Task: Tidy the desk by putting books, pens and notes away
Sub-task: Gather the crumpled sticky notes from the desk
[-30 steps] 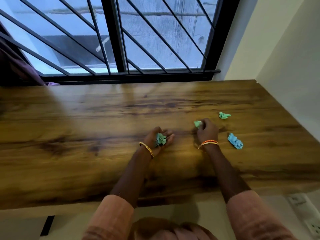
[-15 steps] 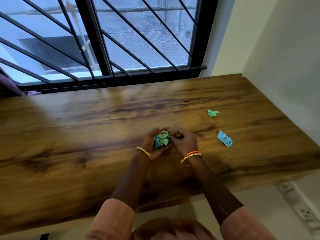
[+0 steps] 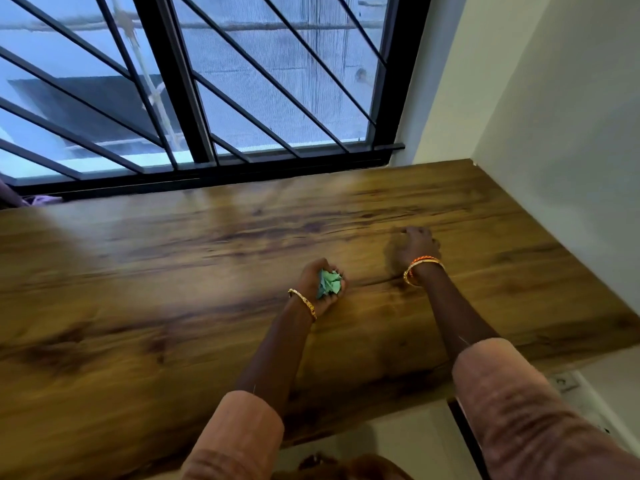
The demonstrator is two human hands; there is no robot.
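Head view, one entry. Desk (image 3: 207, 271): wooden, set under a barred window (image 3: 207, 81) — no books, pens or loose notes show on its top. Judged stage: late, with the gathered paper not yet put away and no bin or holder in sight. Left hand (image 3: 320, 287): palm up, resting on the desk, fingers curled partway round a bunch of crumpled green notes (image 3: 329, 283) — a loose cupped hold. Right hand (image 3: 414, 247): blurred, knuckles up, down at the desk surface further right; whether it is closed on another scrap beneath it cannot be told. Sleeves: pink, pushed up both forearms.
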